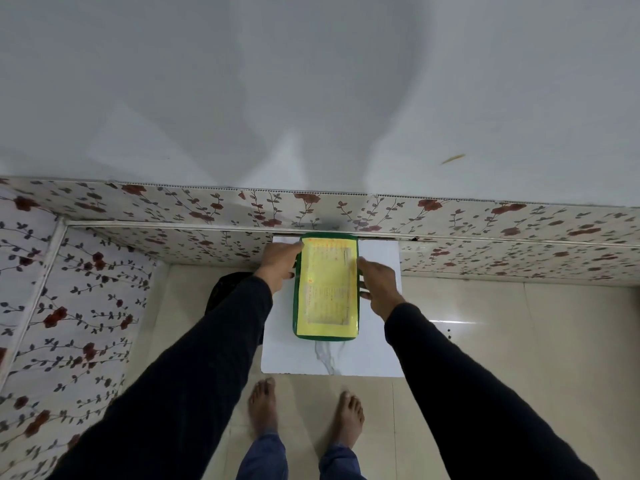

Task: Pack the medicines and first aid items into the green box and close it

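Left hand laid against the left edge of the box, fingers curled at its far corner; right hand against the right edge, fingers spread along the side; whether either hand truly grips cannot be told, though both touch the box. Both arms in black sleeves. Box: flat, rectangular, rounded corners, dark green rim, closed, its upper face covered by a glossy yellow label with small printed text too fine to read. It rests lengthwise on a white, smooth, marble-veined board, toward the board's far edge, just beside the wall. Board lies on a glossy cream tiled floor. Lower wall lined with panels printed with dark red flowers and grey leafy vines; plain pale wall above. Dark rounded object partly hidden behind the left sleeve, identity unclear. Bare feet and blue trouser hems at the near edge
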